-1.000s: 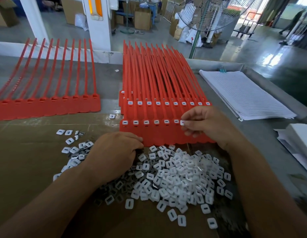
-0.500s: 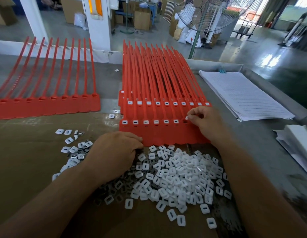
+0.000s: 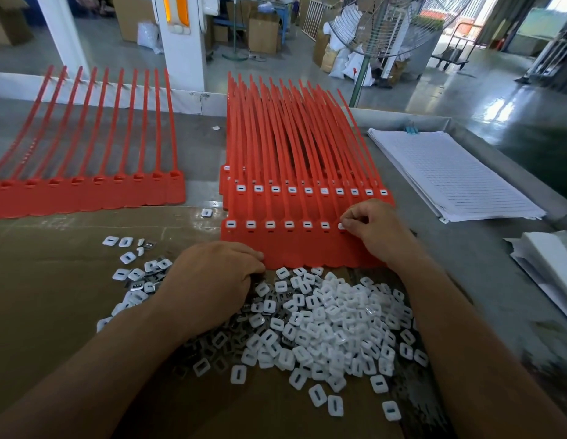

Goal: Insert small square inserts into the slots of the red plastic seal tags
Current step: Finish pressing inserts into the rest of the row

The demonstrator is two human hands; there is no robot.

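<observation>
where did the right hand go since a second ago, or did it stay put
No: the right hand stays pinching an insert at the front tag row's seventh slot, fingertips drawn slightly right.

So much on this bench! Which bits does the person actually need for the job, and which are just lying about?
In the job: stacked red seal tags; pile of white inserts; right hand pinching a single insert at a slot; left hand on the pile; row of unfilled tags.
Lying about: lined paper stack; white sheets; fan; cardboard boxes.
</observation>
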